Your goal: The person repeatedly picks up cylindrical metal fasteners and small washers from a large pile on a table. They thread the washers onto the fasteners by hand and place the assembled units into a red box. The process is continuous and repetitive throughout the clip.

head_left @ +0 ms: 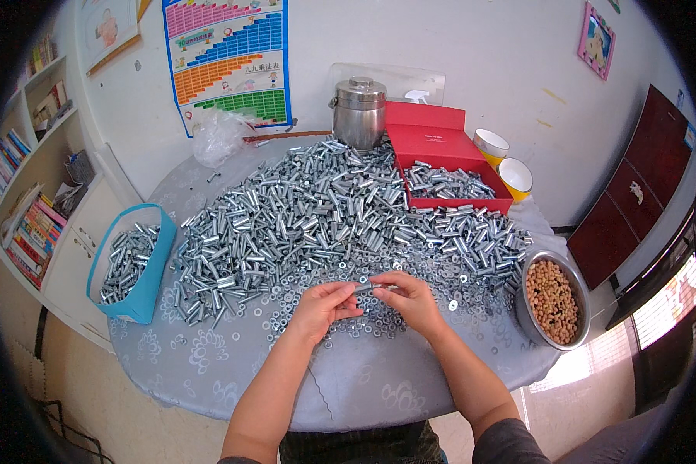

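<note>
Between my two hands is a small silver metal bolt [364, 288], which looks like a sleeve anchor, lying roughly level. My left hand [325, 308] pinches one end with thumb and index finger. At the other end, the fingertips of my right hand [408, 298] are closed on it; whether they also hold a washer or nut is too small to see. Loose washers [371, 323] lie spread under and around both hands. Just beyond them rises a large heap of similar silver anchor bolts [286, 201].
A blue box [156, 263] of bolts stands at the left edge, a red open box [460, 204] of bolts at the back right. By the right edge sits a steel bowl [583, 309] of nuts in shells. A steel canister [359, 116], plastic bag [218, 139] and yellow cups [516, 178] stand behind.
</note>
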Tool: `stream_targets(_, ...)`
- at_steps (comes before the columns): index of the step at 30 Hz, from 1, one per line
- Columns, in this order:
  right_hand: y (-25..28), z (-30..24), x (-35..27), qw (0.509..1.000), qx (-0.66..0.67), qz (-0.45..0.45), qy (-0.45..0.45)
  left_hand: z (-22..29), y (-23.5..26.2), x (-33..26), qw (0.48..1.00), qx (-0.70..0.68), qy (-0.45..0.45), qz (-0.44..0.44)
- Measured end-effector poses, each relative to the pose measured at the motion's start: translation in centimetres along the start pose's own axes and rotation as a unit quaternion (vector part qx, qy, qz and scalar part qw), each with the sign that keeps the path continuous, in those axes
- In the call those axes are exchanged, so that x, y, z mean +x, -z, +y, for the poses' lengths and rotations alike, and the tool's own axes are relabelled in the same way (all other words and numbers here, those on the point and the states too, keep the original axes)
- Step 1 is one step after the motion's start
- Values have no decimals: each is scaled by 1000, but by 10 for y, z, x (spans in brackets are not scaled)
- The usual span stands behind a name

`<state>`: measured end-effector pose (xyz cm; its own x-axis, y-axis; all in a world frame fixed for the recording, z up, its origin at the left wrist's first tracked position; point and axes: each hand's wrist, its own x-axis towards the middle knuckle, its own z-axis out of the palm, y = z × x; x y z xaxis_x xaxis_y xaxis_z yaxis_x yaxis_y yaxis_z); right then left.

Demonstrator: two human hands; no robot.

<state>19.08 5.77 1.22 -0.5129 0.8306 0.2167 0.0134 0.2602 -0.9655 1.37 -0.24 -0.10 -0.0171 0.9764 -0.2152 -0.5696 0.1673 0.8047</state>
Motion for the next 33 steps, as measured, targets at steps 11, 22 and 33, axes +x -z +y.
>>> stream_targets(11,-9,12,-1,896,-383,-35,221,4,2,1,999,1,-40,22)
stream_targets(22,-1,2,-3,977,-208,42,12,3,0,1,999,5,-35,36)
stream_targets(33,1,0,1,996,8,42,83,1,0,-1,1000,8,-5,5)
